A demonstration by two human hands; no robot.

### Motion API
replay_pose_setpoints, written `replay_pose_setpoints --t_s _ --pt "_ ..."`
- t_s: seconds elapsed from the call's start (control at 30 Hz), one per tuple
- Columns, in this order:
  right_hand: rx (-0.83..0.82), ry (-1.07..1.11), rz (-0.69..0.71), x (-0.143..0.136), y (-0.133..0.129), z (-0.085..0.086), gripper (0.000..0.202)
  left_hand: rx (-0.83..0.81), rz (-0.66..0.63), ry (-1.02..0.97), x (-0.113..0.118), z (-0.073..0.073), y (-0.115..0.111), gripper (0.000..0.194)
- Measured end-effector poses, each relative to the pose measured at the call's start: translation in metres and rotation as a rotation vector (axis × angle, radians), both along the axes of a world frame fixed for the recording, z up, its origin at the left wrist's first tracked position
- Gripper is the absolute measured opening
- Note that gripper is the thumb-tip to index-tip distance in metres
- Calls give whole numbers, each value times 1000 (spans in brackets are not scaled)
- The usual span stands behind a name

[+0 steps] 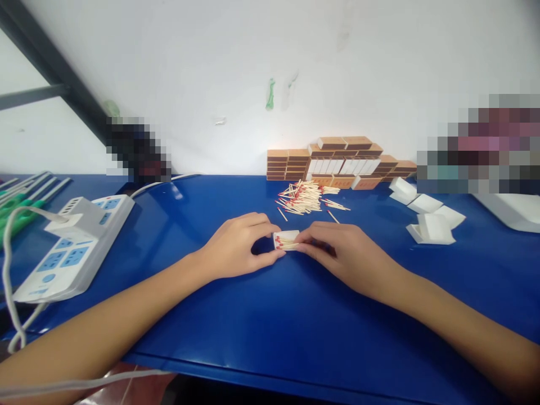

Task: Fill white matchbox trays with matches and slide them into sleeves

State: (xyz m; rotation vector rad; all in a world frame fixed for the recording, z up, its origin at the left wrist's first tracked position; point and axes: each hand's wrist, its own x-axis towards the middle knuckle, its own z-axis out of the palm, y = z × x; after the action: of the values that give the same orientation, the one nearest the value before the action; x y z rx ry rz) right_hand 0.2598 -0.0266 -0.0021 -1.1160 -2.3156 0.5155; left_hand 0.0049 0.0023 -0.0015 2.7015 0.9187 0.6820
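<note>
A small white matchbox tray (290, 234) lies on the blue table between my hands, with several red-tipped matches (287, 243) inside it. The thumb and fingers of my left hand (238, 246) grip the tray at its left end. From the other side, my right hand (348, 251) pinches the plain ends of the matches over the tray's right end, and its fingers hide that end. A heap of loose matches (304, 197) lies just behind the tray, with one stray match (333, 216) close to my right hand.
Stacked matchboxes (289, 163) line the wall behind the heap. To the right sit several white trays (436, 228) and a larger white object (512, 211). A power strip (78, 253) with a white cable (6, 275) and green-handled tools (25, 208) occupy the left side.
</note>
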Motion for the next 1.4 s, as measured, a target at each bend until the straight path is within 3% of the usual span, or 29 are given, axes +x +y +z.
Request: replay_pose_setpoints --t_s 0.37,0.63,0.87,1.13,1.4 --pt "-72 46 -103 -6 -1 -2 8 -11 -9 6 0 0 2 29" --pt "-34 -8 -8 -1 1 -2 13 -17 -8 8 -1 1 1 29" --pt "-47 97 -122 -8 -1 2 13 1 -24 -4 -1 0 0 30" --pt "-1 61 -53 -6 -2 -1 13 1 -17 -3 0 0 0 29" --pt "30 32 3 -10 -1 -6 10 27 -91 -8 3 -1 -6 26"
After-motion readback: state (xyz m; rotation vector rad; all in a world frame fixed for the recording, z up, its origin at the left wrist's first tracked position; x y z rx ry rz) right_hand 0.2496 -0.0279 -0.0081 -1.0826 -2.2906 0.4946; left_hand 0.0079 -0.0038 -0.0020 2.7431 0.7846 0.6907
